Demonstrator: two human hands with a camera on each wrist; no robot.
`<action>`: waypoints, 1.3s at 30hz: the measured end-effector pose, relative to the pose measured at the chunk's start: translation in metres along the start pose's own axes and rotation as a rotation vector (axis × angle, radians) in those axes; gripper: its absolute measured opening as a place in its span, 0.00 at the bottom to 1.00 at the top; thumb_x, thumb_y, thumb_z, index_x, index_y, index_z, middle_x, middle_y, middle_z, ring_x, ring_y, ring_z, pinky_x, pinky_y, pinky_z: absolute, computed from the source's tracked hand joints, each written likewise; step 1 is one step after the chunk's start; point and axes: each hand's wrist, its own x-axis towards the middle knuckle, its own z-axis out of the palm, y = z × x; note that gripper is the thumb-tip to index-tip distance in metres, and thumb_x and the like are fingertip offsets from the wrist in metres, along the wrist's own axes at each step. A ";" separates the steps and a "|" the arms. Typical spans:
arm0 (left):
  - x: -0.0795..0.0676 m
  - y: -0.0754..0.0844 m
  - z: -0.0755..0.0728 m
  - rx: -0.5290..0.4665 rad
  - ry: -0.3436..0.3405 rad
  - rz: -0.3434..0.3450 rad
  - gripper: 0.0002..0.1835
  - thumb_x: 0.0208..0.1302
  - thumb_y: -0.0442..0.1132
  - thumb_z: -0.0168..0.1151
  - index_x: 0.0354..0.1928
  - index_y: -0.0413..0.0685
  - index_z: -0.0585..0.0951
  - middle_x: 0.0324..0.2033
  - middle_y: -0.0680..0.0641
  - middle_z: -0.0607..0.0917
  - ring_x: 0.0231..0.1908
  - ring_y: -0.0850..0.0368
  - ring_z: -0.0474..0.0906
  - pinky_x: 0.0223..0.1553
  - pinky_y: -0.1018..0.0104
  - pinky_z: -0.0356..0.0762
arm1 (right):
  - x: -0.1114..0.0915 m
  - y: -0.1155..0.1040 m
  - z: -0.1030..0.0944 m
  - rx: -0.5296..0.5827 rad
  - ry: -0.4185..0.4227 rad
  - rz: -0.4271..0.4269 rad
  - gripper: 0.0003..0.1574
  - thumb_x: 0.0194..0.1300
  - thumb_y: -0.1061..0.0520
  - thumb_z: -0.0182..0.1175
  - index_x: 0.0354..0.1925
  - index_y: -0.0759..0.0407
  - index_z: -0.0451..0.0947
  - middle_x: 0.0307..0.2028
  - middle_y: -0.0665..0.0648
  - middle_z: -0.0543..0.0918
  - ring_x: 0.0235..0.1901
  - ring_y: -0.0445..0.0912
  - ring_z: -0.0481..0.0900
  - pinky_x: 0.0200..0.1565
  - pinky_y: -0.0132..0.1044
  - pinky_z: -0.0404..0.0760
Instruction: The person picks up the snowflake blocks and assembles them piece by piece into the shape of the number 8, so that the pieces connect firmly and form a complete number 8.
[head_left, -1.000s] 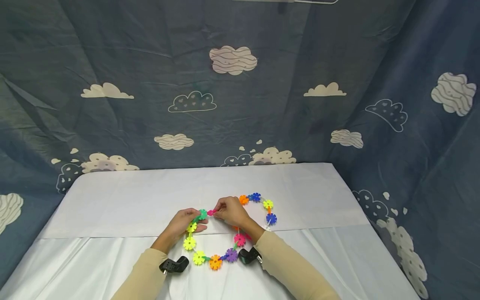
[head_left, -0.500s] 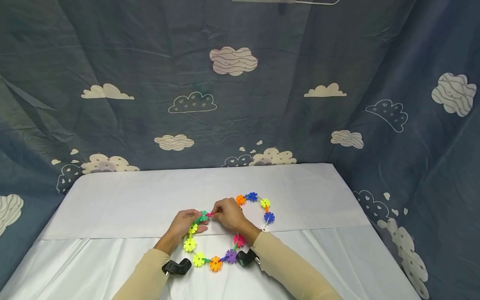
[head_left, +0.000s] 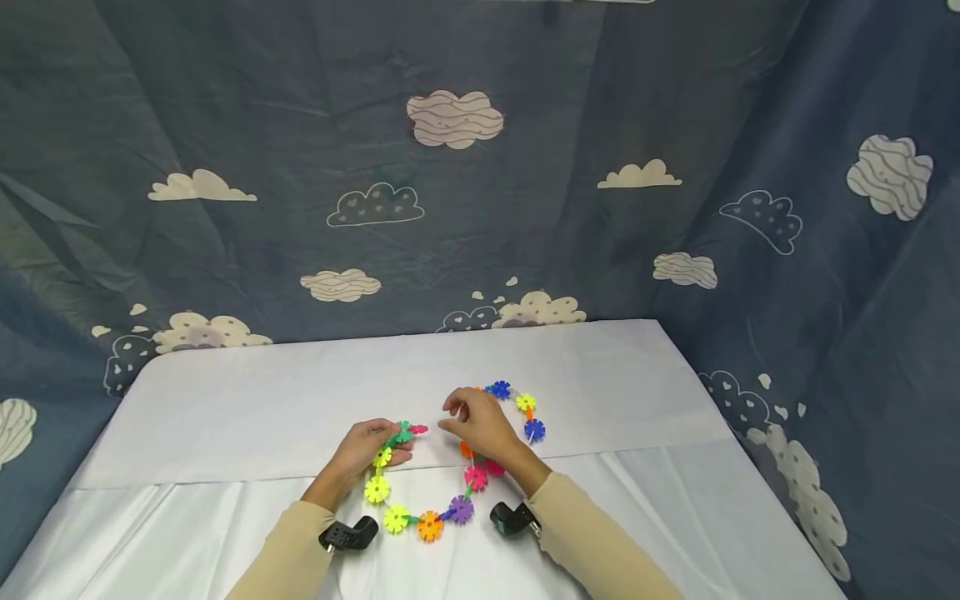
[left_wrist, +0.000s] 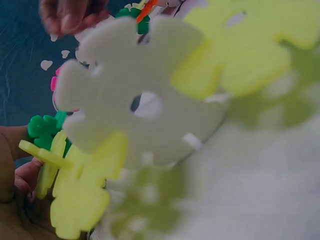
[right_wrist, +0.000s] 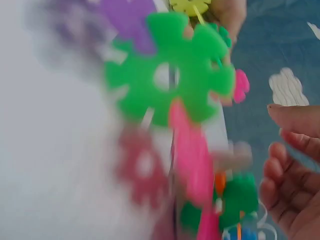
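A chain of colourful notched flower-shaped discs (head_left: 430, 527) curves over the white table in an S-like line. At its left end my left hand (head_left: 363, 450) grips the links near a green disc (head_left: 404, 432). A pink disc (head_left: 418, 429) sticks out to the right from that green one, at the chain's tip. My right hand (head_left: 480, 421) hovers right of the pink disc, apart from it, above the middle of the chain. In the right wrist view the right hand (right_wrist: 297, 175) has loosely bent fingers with nothing between thumb and fingertips. The right hand and forearm hide some discs.
The chain's far part, with a blue disc (head_left: 535, 430) and a yellow disc (head_left: 526, 402), lies right of the right hand. A white cloth (head_left: 225, 417) covers the table. Behind it hangs a dark blue cloud-print curtain (head_left: 525, 208).
My right hand has let go of the pink disc and drawn back to the right, its fingers parting. The left hand still holds the green end in about the same place.
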 end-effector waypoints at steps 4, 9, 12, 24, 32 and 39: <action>-0.001 0.002 -0.001 -0.006 0.004 -0.001 0.11 0.74 0.35 0.49 0.45 0.31 0.75 0.33 0.40 0.86 0.30 0.51 0.86 0.37 0.63 0.85 | -0.018 0.006 -0.010 -0.107 0.022 0.124 0.17 0.56 0.49 0.71 0.34 0.58 0.76 0.29 0.50 0.75 0.27 0.42 0.69 0.30 0.32 0.71; -0.001 0.002 0.000 -0.004 -0.003 -0.007 0.11 0.74 0.35 0.48 0.45 0.32 0.75 0.32 0.41 0.86 0.30 0.52 0.86 0.37 0.63 0.85 | -0.035 0.010 -0.006 -0.274 -0.009 0.198 0.31 0.50 0.39 0.72 0.40 0.59 0.75 0.31 0.50 0.76 0.28 0.43 0.71 0.31 0.34 0.73; 0.000 0.001 0.000 -0.001 -0.006 -0.005 0.11 0.74 0.35 0.48 0.45 0.32 0.74 0.32 0.41 0.86 0.30 0.52 0.86 0.37 0.64 0.85 | -0.037 0.012 0.000 -0.324 -0.002 0.200 0.34 0.48 0.39 0.73 0.41 0.62 0.76 0.28 0.50 0.76 0.25 0.43 0.72 0.27 0.34 0.73; -0.002 0.001 -0.001 0.010 -0.008 0.006 0.12 0.74 0.36 0.50 0.45 0.31 0.75 0.31 0.41 0.86 0.29 0.53 0.86 0.36 0.64 0.85 | -0.037 0.012 0.009 -0.336 0.029 0.202 0.22 0.50 0.50 0.69 0.40 0.62 0.79 0.17 0.47 0.69 0.18 0.42 0.64 0.17 0.32 0.59; 0.000 0.000 -0.001 0.017 -0.010 0.006 0.11 0.73 0.35 0.50 0.44 0.31 0.75 0.31 0.41 0.86 0.29 0.53 0.86 0.36 0.64 0.85 | -0.032 0.011 0.008 -0.320 0.010 0.146 0.19 0.49 0.53 0.68 0.39 0.60 0.80 0.16 0.47 0.66 0.17 0.41 0.59 0.17 0.31 0.54; 0.000 0.000 -0.001 0.013 -0.009 0.005 0.11 0.73 0.35 0.50 0.43 0.31 0.76 0.30 0.41 0.86 0.28 0.53 0.86 0.35 0.64 0.85 | -0.024 0.004 0.001 -0.330 -0.055 0.080 0.17 0.48 0.54 0.70 0.36 0.59 0.79 0.18 0.47 0.69 0.19 0.40 0.62 0.19 0.30 0.58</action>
